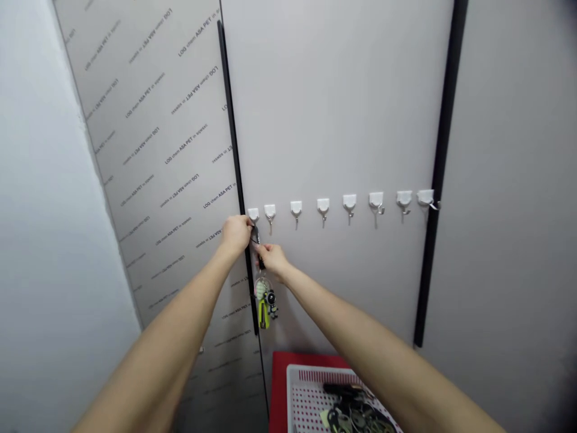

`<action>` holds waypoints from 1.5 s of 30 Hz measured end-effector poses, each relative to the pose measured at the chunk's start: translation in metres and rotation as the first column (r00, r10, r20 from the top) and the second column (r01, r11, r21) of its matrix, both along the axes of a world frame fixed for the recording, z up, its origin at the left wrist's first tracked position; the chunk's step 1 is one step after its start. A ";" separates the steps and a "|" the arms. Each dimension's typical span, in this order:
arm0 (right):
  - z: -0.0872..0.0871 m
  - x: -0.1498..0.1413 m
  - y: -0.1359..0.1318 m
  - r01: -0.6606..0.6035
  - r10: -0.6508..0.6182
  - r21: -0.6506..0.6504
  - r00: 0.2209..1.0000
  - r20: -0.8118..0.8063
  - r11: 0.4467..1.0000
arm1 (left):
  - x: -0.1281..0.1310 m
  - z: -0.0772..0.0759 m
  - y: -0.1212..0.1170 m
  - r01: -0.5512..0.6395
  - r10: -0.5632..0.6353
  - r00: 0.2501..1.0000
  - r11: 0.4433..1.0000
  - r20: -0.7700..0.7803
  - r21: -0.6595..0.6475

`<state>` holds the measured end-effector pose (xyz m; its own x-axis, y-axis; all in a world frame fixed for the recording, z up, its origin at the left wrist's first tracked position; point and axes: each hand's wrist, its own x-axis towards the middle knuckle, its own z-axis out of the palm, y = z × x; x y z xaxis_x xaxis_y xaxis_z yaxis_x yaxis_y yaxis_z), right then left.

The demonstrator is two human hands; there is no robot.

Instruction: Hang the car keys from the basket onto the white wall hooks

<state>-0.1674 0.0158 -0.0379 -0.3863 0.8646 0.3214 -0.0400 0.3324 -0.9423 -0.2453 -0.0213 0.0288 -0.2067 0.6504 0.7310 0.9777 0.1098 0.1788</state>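
My left hand (237,233) is closed at the leftmost white hook (253,214), pinching the upper end of a dark strap. Just below and to the right, my right hand (273,260) grips the same strap lower down. From it hangs a keychain (264,304) with a metal ring, a yellow-green tag and a small dark figure charm. The strap is partly covered by my fingers, and I cannot tell whether its loop sits on the hook. Right beside it is a second white hook (270,210) with nothing on it.
Several more white hooks (323,205) run rightward in a row along the grey panel (342,108). Black vertical handles (232,120) edge the panel on both sides. Below, a white perforated basket (306,376) holding keys stands on a red surface (279,373).
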 end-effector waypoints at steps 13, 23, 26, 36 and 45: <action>-0.068 0.074 -0.010 -0.056 -0.007 0.163 0.932 0.364 0.985 | 0.008 -0.028 -0.004 0.154 -0.156 0.986 0.988 0.052 0.027; -0.177 0.175 -0.045 -0.200 -0.215 0.275 0.276 0.937 0.940 | 0.060 -0.102 -0.035 0.350 -0.375 0.927 0.878 0.013 0.327; -0.182 0.184 -0.045 -0.208 -0.250 0.283 0.173 0.953 0.936 | 0.084 -0.166 -0.047 0.501 -0.500 0.842 0.864 0.201 0.051; -0.192 0.194 -0.046 -0.148 -0.251 0.296 0.264 0.931 0.944 | 0.118 -0.273 -0.049 0.542 -0.306 0.835 0.599 0.457 -0.589; -0.190 0.199 -0.041 -0.070 -0.265 0.280 0.172 0.949 0.957 | 0.143 -0.281 -0.037 0.431 -0.266 0.901 0.631 0.341 -0.645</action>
